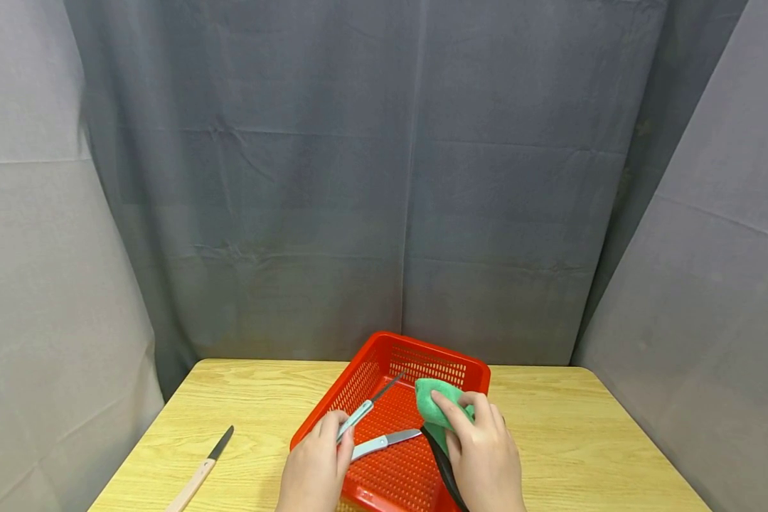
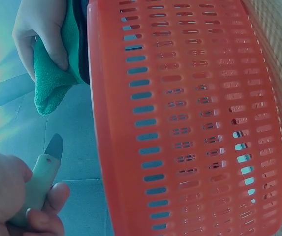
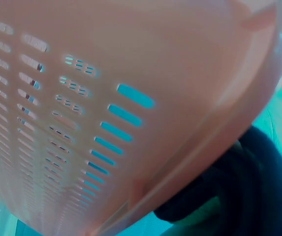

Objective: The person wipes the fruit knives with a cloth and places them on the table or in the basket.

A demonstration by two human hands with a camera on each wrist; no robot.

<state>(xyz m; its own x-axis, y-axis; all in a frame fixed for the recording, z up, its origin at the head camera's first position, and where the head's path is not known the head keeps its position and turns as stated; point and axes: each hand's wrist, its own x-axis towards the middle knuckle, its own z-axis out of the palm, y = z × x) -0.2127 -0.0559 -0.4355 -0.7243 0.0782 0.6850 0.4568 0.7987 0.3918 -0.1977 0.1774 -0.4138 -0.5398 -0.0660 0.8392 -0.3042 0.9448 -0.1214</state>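
My left hand (image 1: 313, 462) holds a small knife by its pale green handle (image 1: 357, 414), with the narrow blade pointing up and away over the red basket (image 1: 334, 408). In the left wrist view the thumb and fingers curl round that knife (image 2: 42, 174). My right hand (image 1: 485, 455) pinches a folded green cloth (image 1: 436, 404) above the basket's right side. A black band (image 1: 444, 462) hangs just below the cloth, beside the hand. Inside the basket lies a second knife (image 1: 372, 446) with a pale handle. The basket's outer wall (image 3: 180, 64) fills most of the right wrist view.
On the wooden table (image 1: 589, 441), left of the basket, lies a knife with a beige handle (image 1: 195, 483) and dark blade. A grey curtain (image 1: 307, 199) stands behind the table, and pale cloth panels (image 1: 697, 306) flank both sides.
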